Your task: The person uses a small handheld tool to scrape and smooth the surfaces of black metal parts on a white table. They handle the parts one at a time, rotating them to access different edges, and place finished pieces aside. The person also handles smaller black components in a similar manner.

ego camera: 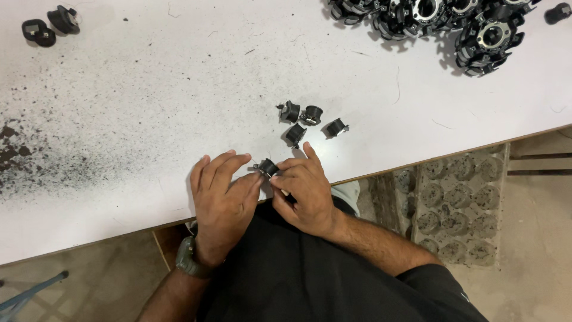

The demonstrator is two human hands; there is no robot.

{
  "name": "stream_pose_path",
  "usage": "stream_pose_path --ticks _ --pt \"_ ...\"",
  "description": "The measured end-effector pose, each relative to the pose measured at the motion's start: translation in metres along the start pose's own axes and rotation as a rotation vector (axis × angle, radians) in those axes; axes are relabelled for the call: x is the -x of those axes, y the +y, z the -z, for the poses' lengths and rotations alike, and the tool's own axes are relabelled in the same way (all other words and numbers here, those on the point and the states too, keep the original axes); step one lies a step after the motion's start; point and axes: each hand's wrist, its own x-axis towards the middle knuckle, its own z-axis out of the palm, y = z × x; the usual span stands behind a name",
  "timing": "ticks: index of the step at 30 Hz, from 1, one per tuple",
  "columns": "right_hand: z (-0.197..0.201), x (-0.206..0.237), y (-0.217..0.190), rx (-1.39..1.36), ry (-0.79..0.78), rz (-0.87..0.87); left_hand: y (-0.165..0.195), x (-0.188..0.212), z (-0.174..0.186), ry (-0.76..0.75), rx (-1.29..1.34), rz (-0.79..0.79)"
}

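You are leaning over a big white table (149, 95) that fills most of the view, its surface peppered with black dust, thickest toward the left edge. Beyond its near edge, on the right, a grey moulded tray (459, 203) with round pockets sits on the floor; no package or label shows anywhere.

At the far right of the table lies a heap of black toothed rings (435, 15) with silvery centres. At the far left corner sit two black caps (50, 25), close together.

Your left hand (221, 194) rests near the table's near edge, fingers curled in, its thumb and fingertips pinching the left side of a small black plug (267, 167). Your right hand (304, 194) is closed on the same plug from the right, forefinger stretched out past it. The plug sits just above the tabletop, between both hands, in the middle of the view. A dark watch (187, 259) wraps your left wrist.

Just beyond your fingers, four more small black plugs (310, 122) lie loose in a cluster.
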Motion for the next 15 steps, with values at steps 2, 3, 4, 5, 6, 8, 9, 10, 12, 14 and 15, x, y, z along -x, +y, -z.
stream_pose_path --ticks 2,3,4,5,6,8,9,10,12,14,15 --pt "-0.001 0.003 0.003 0.014 -0.010 0.027 0.000 -0.001 0.001 -0.020 0.010 0.024" --pt "-0.001 0.005 0.004 0.021 -0.015 0.040 -0.001 -0.002 0.002 -0.021 0.021 0.030" --pt "-0.002 0.006 0.006 0.001 -0.012 0.088 -0.001 -0.002 0.002 -0.019 0.031 0.036" --pt "-0.003 0.007 0.008 -0.018 -0.008 0.139 -0.001 -0.002 0.002 -0.022 0.035 0.033" --pt "-0.003 0.008 0.010 -0.038 -0.004 0.188 -0.002 -0.002 0.002 -0.027 0.041 0.030" --pt "-0.003 0.011 0.012 -0.032 -0.036 0.193 -0.002 -0.002 0.002 -0.039 0.057 0.031" --pt "-0.003 0.012 0.012 -0.029 -0.051 0.195 -0.002 -0.002 0.001 -0.042 0.065 0.034" --pt "-0.002 0.012 0.011 -0.020 -0.053 0.182 -0.003 -0.001 0.001 -0.045 0.071 0.036" --pt "-0.002 0.012 0.010 0.000 -0.054 0.163 -0.004 0.000 0.000 -0.046 0.085 0.031" --pt "-0.004 0.010 0.009 0.023 -0.046 0.154 -0.004 0.001 -0.001 -0.049 0.096 0.029" --pt "-0.005 0.009 0.008 0.034 -0.043 0.148 -0.004 0.001 0.000 -0.054 0.101 0.028"
